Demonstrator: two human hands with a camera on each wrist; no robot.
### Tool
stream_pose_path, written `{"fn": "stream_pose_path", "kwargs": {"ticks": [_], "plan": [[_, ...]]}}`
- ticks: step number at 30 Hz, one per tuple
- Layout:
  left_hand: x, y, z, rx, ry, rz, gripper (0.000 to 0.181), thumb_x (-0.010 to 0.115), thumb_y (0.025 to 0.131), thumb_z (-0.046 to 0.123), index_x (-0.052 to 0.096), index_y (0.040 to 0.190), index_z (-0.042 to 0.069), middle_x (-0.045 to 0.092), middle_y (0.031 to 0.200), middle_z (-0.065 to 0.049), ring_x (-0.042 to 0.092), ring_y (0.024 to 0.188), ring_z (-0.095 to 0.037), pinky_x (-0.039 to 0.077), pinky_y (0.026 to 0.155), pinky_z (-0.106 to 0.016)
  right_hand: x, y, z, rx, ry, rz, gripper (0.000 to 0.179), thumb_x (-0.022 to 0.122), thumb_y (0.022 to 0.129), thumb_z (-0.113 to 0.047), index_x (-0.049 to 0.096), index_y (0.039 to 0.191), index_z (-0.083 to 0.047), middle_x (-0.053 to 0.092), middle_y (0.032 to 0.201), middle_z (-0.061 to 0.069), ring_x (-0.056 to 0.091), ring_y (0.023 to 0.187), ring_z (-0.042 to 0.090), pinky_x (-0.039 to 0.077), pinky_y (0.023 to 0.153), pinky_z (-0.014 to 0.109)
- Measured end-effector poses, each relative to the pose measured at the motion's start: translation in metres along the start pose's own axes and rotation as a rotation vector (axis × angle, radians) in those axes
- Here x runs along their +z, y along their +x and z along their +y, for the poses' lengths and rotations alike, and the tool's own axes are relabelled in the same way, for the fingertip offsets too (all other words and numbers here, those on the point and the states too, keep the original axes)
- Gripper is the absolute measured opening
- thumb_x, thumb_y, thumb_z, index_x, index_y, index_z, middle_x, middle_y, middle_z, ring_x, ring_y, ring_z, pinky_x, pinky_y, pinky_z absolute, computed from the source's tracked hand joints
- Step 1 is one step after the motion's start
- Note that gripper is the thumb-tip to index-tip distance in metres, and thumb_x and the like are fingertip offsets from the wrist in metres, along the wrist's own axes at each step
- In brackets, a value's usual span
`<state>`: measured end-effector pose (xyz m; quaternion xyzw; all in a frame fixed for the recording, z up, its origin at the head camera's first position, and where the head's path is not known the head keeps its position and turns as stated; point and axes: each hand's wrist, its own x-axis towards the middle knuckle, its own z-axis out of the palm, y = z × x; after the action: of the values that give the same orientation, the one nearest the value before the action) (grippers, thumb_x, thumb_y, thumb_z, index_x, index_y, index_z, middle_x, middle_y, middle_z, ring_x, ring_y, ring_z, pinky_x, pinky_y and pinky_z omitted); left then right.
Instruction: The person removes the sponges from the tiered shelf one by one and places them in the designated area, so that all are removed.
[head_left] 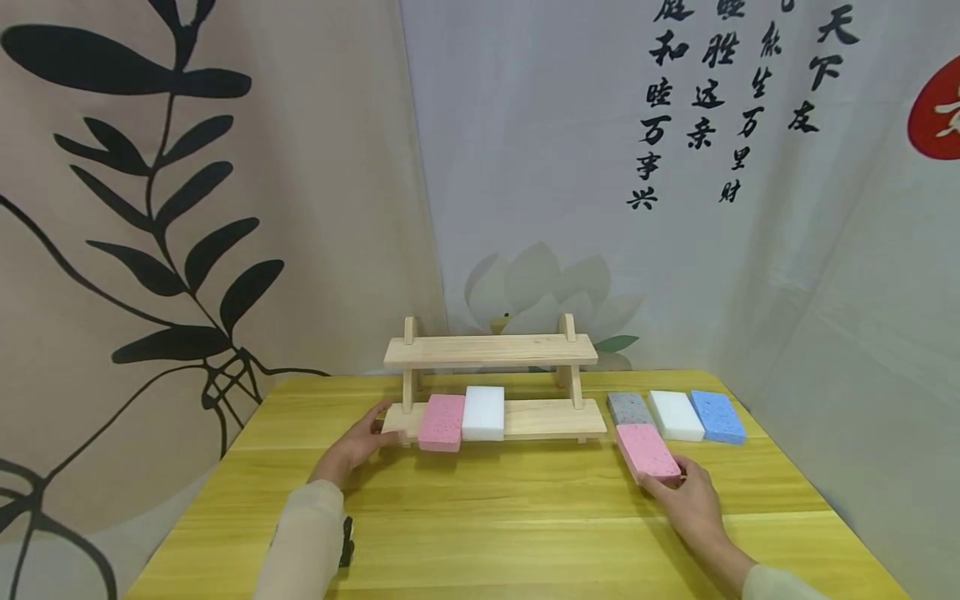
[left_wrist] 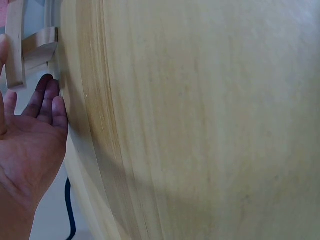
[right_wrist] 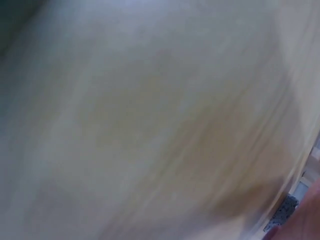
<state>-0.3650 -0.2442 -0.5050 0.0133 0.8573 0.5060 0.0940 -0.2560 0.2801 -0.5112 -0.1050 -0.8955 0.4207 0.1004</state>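
In the head view, your right hand (head_left: 688, 498) pinches a pink sponge (head_left: 647, 450) by its near end, thumb on one side and fingers on the other, over the right part of the table (head_left: 480, 521). The sponge's far end meets a grey sponge (head_left: 630, 407), and a white sponge (head_left: 677, 415) and a blue sponge (head_left: 717, 416) lie just to the right. The step in hand looks to be taking up that pink sponge; the next move would call for a steady lift off the grey one, keeping your pinch firm but light. It looks flat and rectangular, evenly coloured and not visibly squashed. Your left hand (head_left: 366, 435) is at the left end of the lower shelf (head_left: 551, 419) of the wooden rack (head_left: 491, 351). In the left wrist view, its fingers lie mostly straight beside the wood; you can't tell whether they press on it. The right wrist view is mostly blurred tabletop, with a speckled grey patch (right_wrist: 282, 211) low at the right, perhaps the grey sponge.
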Motion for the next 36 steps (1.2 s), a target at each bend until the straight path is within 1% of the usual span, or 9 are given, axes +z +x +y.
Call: {"fn": "stream_pose_path", "kwargs": {"ticks": [6, 11, 16, 24, 28, 36], "plan": [[0.000, -0.002, 0.001, -0.006, -0.005, 0.002, 0.088, 0.069, 0.094, 0.037, 0.016, 0.159, 0.014, 0.039, 0.148, -0.029, 0.043, 0.131, -0.046, 0.033, 0.105, -0.063, -0.001, -0.001, -0.001, 0.036, -0.010, -0.020, 0.093, 0.076, 0.085, -0.044, 0.034, 0.142, 0.016, 0.043, 0.135, 0.036, 0.044, 0.124, 0.046, 0.036, 0.103, 0.058], [0.000, -0.002, 0.002, 0.003, -0.010, 0.003, 0.088, 0.070, 0.093, 0.036, 0.016, 0.159, 0.013, 0.040, 0.147, -0.030, 0.044, 0.130, -0.045, 0.034, 0.105, -0.062, -0.004, -0.003, 0.002, 0.047, -0.005, -0.015, 0.094, 0.076, 0.085, -0.046, 0.034, 0.142, 0.016, 0.044, 0.134, 0.035, 0.047, 0.120, 0.044, 0.038, 0.100, 0.057], [0.000, -0.003, 0.002, 0.009, -0.012, 0.003, 0.088, 0.070, 0.094, 0.036, 0.016, 0.159, 0.012, 0.039, 0.147, -0.030, 0.043, 0.130, -0.047, 0.034, 0.105, -0.063, -0.008, -0.005, 0.006, 0.031, -0.022, -0.013, 0.091, 0.076, 0.084, -0.045, 0.038, 0.140, 0.016, 0.049, 0.131, 0.035, 0.052, 0.114, 0.041, 0.042, 0.095, 0.054], [0.000, -0.004, 0.001, -0.007, -0.011, 0.005, 0.087, 0.069, 0.094, 0.036, 0.016, 0.159, 0.014, 0.038, 0.148, -0.030, 0.042, 0.132, -0.047, 0.033, 0.106, -0.063, -0.006, -0.004, 0.009, 0.032, -0.060, -0.060, 0.093, 0.074, 0.085, -0.047, 0.037, 0.139, 0.019, 0.045, 0.134, 0.040, 0.046, 0.123, 0.051, 0.038, 0.101, 0.060], [0.001, -0.003, 0.000, -0.001, -0.007, 0.002, 0.088, 0.069, 0.094, 0.036, 0.015, 0.159, 0.013, 0.038, 0.148, -0.030, 0.041, 0.132, -0.048, 0.033, 0.106, -0.063, -0.005, -0.003, 0.010, 0.022, -0.083, -0.061, 0.092, 0.075, 0.085, -0.047, 0.038, 0.137, 0.020, 0.046, 0.133, 0.041, 0.046, 0.122, 0.052, 0.038, 0.101, 0.060], [0.000, -0.003, 0.001, 0.004, -0.016, 0.005, 0.087, 0.069, 0.094, 0.034, 0.016, 0.159, 0.013, 0.038, 0.148, -0.030, 0.040, 0.133, -0.048, 0.031, 0.107, -0.063, -0.007, -0.004, 0.008, -0.009, -0.104, -0.050, 0.091, 0.076, 0.085, -0.047, 0.040, 0.137, 0.020, 0.047, 0.132, 0.042, 0.049, 0.119, 0.052, 0.043, 0.096, 0.058]]}}
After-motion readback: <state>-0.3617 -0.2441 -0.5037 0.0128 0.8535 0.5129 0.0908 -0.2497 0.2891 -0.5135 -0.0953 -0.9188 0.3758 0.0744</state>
